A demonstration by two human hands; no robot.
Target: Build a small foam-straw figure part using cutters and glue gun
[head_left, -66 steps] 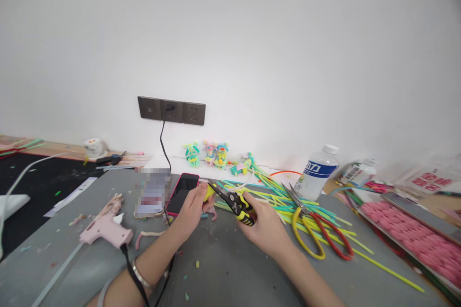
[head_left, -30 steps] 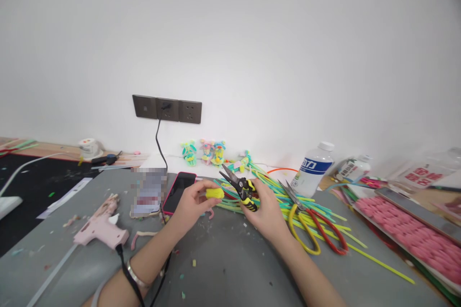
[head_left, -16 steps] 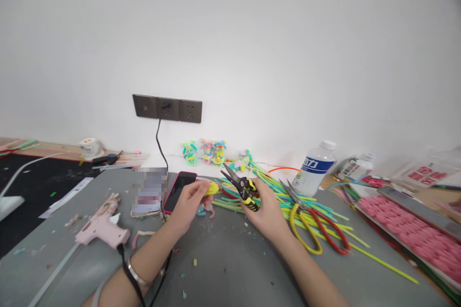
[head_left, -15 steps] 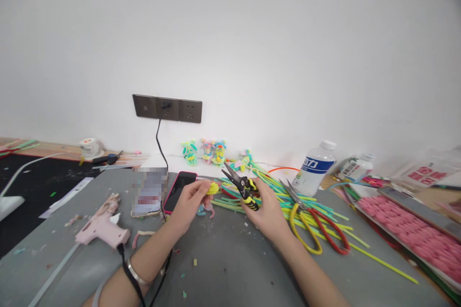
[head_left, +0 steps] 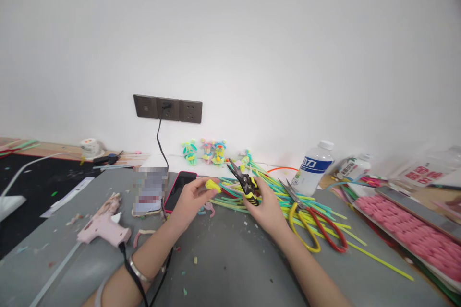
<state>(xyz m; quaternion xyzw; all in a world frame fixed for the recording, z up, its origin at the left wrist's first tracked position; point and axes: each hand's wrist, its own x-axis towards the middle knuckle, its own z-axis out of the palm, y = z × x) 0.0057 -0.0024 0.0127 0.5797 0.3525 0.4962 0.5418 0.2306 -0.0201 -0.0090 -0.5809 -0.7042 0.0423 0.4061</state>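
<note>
My left hand (head_left: 189, 200) pinches a small yellow fuzzy piece (head_left: 212, 185) between thumb and fingertips, just above the grey table (head_left: 223, 268). My right hand (head_left: 267, 206) grips black-and-yellow pliers (head_left: 244, 183), jaws pointing up and to the left, a little apart from the yellow piece. Both hands hover in front of a heap of green, yellow and blue pipe cleaners (head_left: 288, 201).
A pink-cased phone (head_left: 180, 191) lies left of my hands, a pink glue gun (head_left: 104, 224) further left with its black cord. Yellow-and-red scissors (head_left: 313, 223), a water bottle (head_left: 312, 168), a tray of pink pieces (head_left: 414, 235) and small finished figures (head_left: 205, 151) by the wall.
The pliers left the yellow piece and swung up and right, jaws now pointing away. My left hand lifted and turned the yellow piece slightly.
</note>
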